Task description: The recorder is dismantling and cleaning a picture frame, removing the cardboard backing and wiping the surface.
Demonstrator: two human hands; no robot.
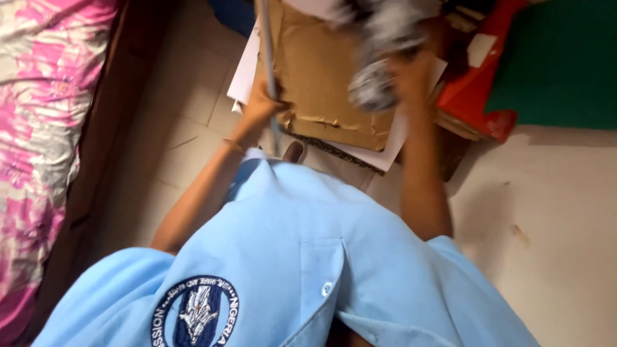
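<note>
Grey mop head (379,61) sits at approx 1 o'clock in the view, blurred, on top of a sheet of brown cardboard (321,77). Right hand (411,80) has its grip closed around the strands, fingers buried in them; exactly how much it has gathered can't be told through the blur. Left hand (262,103), at 11 o'clock, is wrapped round a thin grey pole (268,71) that runs up and out of view at 12.

Handling, as a judgement: strands look soft, floppy, light, prob. no risk of breaking, but they'll slip and splay if pinched at the tips. Better hold is near the bunched root where they join. Pole looks stiff and smooth; a full wrap low on the shaft, as the left has it, should control it. Whether pole and mop head are joined can't be seen.

Outward: white paper sheets (247,64) stick out under the cardboard at 10 and 4 o'clock. Red plastic piece (479,90) and green surface (559,64) lie at 2–3 o'clock. Tiled floor (193,109) runs to 9 o'clock, where a bed w/ pink floral cover (38,115) sits. Person's light blue shirt (289,257) fills 6 o'clock.
</note>
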